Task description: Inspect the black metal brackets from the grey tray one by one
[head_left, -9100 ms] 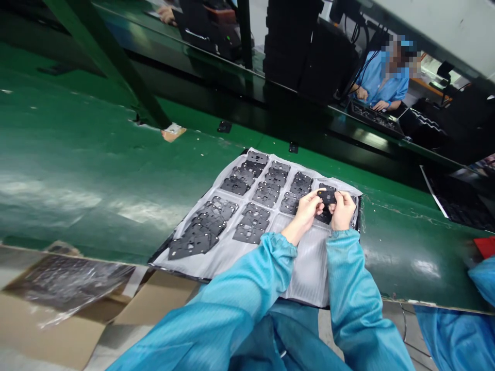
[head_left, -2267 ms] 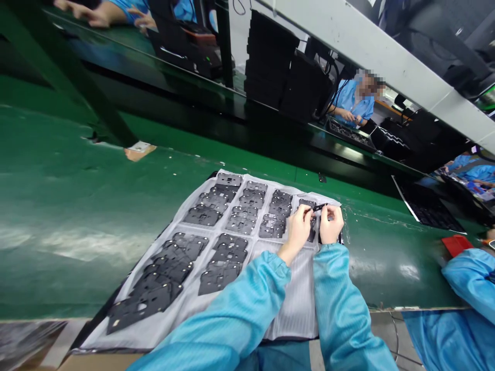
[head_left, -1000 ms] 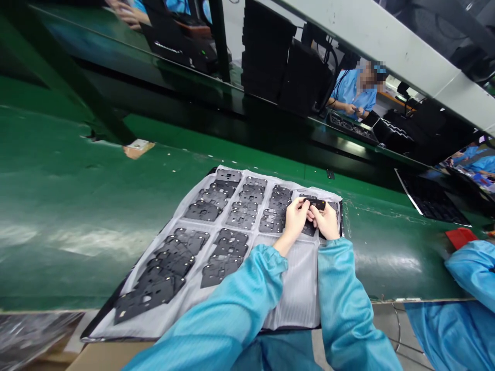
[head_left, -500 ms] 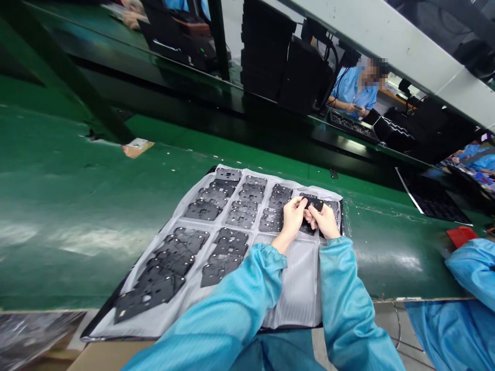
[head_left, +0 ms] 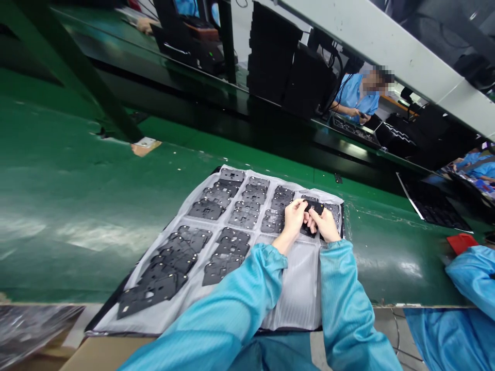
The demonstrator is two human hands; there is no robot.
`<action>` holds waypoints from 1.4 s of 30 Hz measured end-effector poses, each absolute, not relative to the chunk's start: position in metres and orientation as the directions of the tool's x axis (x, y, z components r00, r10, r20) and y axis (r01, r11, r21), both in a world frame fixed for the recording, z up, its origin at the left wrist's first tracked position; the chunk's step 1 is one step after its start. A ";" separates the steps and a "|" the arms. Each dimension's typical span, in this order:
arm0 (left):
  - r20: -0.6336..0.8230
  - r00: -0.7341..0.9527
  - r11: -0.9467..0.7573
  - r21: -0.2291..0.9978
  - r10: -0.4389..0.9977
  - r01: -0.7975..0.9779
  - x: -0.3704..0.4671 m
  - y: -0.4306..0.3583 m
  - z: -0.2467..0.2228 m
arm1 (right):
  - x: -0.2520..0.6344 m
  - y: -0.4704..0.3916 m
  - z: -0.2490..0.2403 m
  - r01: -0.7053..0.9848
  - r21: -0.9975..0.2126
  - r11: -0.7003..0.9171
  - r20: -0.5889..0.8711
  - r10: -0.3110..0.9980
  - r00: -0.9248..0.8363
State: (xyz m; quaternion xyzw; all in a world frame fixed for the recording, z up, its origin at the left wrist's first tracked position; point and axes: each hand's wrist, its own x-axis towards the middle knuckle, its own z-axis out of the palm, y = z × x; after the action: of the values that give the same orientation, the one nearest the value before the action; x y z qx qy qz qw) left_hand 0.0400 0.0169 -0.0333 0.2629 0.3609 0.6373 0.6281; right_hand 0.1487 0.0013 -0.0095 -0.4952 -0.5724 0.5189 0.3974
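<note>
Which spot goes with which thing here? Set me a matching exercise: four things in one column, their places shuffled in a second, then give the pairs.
Things:
1. small black part
2. white sheet
3. red item
4. tan scrap

Places:
A. far right, on the green belt
B. pinched between the left hand and right hand
C. at the foot of the green strut, upper left
D. spread on the belt under rows of black plates

Pairs: 1-B, 2-D, 3-A, 4-C
</note>
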 end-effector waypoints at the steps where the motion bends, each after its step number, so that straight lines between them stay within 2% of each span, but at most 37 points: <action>1: -0.119 -0.070 0.051 0.788 0.990 -0.614 0.040 0.017 -0.033 | 0.148 0.001 -0.009 0.153 -0.988 -0.029 -0.059 0.979 -0.196; 11: -0.151 -0.093 0.058 0.771 0.984 -0.634 0.040 0.017 -0.032 | 0.146 0.000 -0.009 0.128 -0.989 -0.075 -0.101 0.972 -0.212; 21: -0.121 -0.068 0.056 0.800 0.990 -0.597 0.038 0.015 -0.026 | 0.146 0.002 -0.012 0.091 -0.993 -0.078 -0.097 0.971 -0.219; 36: -0.182 -0.060 0.105 0.774 0.982 -0.625 0.038 0.016 -0.027 | 0.146 0.002 -0.012 0.065 -0.995 -0.080 -0.093 0.964 -0.250; 42: -0.131 -0.024 0.089 0.782 0.991 -0.617 0.038 0.015 -0.027 | 0.148 0.004 -0.015 0.031 -0.998 -0.063 -0.069 0.970 -0.233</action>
State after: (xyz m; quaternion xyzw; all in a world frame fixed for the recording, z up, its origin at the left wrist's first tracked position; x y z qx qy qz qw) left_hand 0.0380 0.0155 -0.0274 0.2636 0.3546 0.6215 0.6469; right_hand 0.1477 0.0038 -0.0151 -0.4597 -0.5442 0.5660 0.4149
